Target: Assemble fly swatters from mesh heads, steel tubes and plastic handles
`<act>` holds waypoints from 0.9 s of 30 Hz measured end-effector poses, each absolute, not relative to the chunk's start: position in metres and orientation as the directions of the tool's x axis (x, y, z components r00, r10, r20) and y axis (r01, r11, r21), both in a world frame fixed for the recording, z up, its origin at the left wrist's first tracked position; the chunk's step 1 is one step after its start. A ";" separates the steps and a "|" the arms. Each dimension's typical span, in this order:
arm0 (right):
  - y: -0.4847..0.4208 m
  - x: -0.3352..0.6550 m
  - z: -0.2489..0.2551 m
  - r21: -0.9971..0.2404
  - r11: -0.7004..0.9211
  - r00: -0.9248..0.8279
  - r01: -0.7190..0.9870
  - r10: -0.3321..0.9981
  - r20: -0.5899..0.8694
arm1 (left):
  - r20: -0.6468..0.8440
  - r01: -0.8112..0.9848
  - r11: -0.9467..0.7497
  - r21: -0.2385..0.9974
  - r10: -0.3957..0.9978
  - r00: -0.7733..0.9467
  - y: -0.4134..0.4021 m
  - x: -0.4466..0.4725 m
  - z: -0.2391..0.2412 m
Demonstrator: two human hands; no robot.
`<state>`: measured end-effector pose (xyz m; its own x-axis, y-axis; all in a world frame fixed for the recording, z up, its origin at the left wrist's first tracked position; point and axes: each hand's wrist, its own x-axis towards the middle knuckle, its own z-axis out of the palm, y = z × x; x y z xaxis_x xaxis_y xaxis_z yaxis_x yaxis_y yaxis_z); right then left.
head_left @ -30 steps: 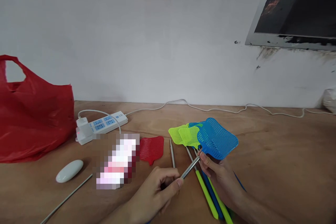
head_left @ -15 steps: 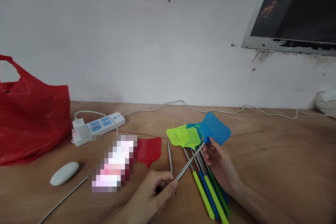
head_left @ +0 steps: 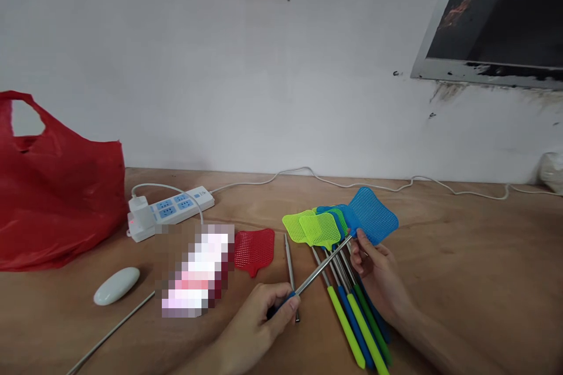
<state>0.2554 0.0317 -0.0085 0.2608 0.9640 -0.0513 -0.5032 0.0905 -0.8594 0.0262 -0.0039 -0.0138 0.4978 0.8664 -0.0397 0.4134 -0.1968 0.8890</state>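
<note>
At a brown wooden table (head_left: pixel 475 258), your left hand (head_left: pixel 258 322) is gripping, your right hand (head_left: pixel 379 272) pinching, a blue mesh-headed flyswatter (head_left: pixel 373 215), its metal shaft (head_left: pixel 319 270) bridging them.

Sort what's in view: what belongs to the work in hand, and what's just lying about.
In the work:
blue swatter, held by left hand and right hand
piled swatters
probably also red swatter head and metal rod, lying nearby

Apparently just lying about:
red bag
power strip
white oval object
pixelated item
</note>
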 end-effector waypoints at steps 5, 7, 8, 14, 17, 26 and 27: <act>0.018 0.242 -0.012 -0.916 -0.036 0.113 -0.401 0.990 -0.088 | -0.014 0.390 -0.215 0.895 0.862 0.507 -0.004 0.027 -0.014; 0.014 0.239 -0.011 -0.924 -0.064 0.075 -0.377 0.992 -0.099 | -0.014 0.394 -0.215 0.894 0.863 0.504 -0.004 0.027 -0.014; 0.013 0.238 -0.010 -0.927 -0.072 0.068 -0.368 0.992 -0.104 | -0.016 0.393 -0.214 0.894 0.862 0.506 -0.004 0.027 -0.014; 0.012 0.240 -0.004 -0.941 -0.091 0.055 -0.326 0.992 -0.115 | 0.009 0.409 -0.247 0.879 0.865 0.502 -0.004 0.026 -0.015; 0.010 0.241 -0.006 -0.942 -0.099 0.035 -0.319 0.993 -0.116 | 0.017 0.419 -0.263 0.869 0.863 0.505 -0.006 0.026 -0.014; 0.012 0.239 -0.008 -0.928 -0.104 0.021 -0.358 0.993 -0.119 | -0.001 0.382 -0.217 0.898 0.868 0.497 -0.005 0.027 -0.017; 0.013 0.239 -0.008 -0.926 -0.089 0.027 -0.368 0.994 -0.106 | -0.005 0.374 -0.206 0.904 0.870 0.492 -0.004 0.027 -0.017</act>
